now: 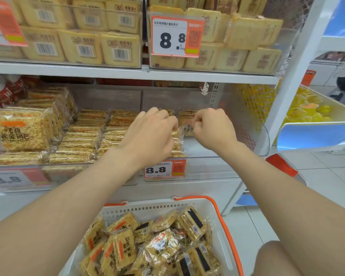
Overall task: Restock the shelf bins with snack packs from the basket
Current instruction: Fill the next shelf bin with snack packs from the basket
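Upper price tag (175, 35) 8.8, lower price tag (164, 169) 8.8; snack pack (18, 132) 无糖黄金锅巴

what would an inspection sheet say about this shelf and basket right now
surface: shelf bin on the middle shelf, packs in rows at left and centre, bare floor at its right end
job's things: basket below, white with an orange rim, heaped with snack packs; shelved packs lie in neat rows
clutter: nothing seen
hands: left hand grips the end stack; right hand is curled, pinching an upright pack
cables: nothing seen
surroundings: pale cracker packs on the upper shelf, price tag reading 8.8, yellow goods in a side bin
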